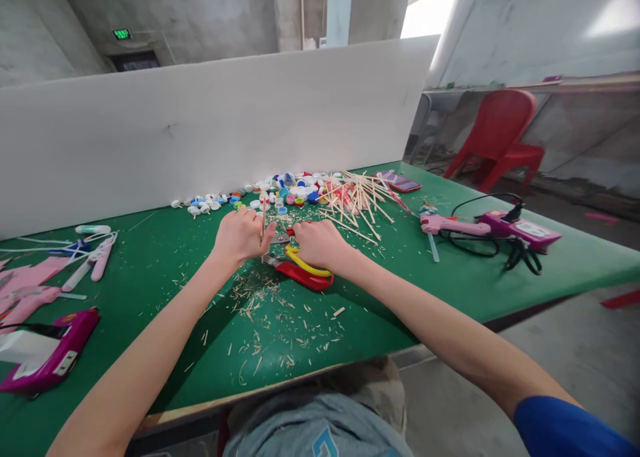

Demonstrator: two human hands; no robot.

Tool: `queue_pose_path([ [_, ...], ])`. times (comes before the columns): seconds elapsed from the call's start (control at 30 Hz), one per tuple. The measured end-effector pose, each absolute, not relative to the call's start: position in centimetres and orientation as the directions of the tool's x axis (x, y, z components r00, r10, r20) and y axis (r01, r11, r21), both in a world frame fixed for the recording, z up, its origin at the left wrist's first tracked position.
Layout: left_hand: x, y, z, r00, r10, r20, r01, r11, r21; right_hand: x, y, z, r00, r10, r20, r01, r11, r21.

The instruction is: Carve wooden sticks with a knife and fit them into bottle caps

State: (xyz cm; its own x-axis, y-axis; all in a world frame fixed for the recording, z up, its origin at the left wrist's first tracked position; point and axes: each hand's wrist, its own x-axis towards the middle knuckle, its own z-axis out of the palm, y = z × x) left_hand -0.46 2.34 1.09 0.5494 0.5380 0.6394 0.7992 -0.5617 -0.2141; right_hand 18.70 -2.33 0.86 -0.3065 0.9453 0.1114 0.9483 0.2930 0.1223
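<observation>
Near the middle of the table, my left hand (243, 235) is closed around an upright thin wooden stick (263, 218). To its right, my right hand (316, 244) grips a red-handled cutting tool (281, 238), whose metal blade reaches the stick. Much of this tool is hidden by my fingers. Just below my right hand lies a red and yellow cutter (306, 276) with its metal end toward the stick. Wood shavings (257, 290) are scattered on the green table (370, 297) beneath my hands.
Bottle caps (285, 189) and a pile of wooden sticks (360, 200) lie beyond my hands, before a white partition (220, 124). A phone (400, 181) and a pink glue gun (457, 226) are at right. Another glue gun (33, 302) and a purple box (57, 357) sit at left.
</observation>
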Motion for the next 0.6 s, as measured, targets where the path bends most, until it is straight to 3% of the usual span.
queue_pose_path([
  [0.37,-0.06,2.71,1.33,0.568,0.516,0.641,0.79,-0.561,-0.248,18.59,-1.87,0.36,-0.263,0.938,0.226,0.964,0.245,0.103],
  [0.6,-0.41,2.32,1.75,0.553,0.54,0.634,0.803,-0.548,-0.234,18.11,-2.5,0.43,-0.279,0.94,0.195,0.96,0.269,0.077],
])
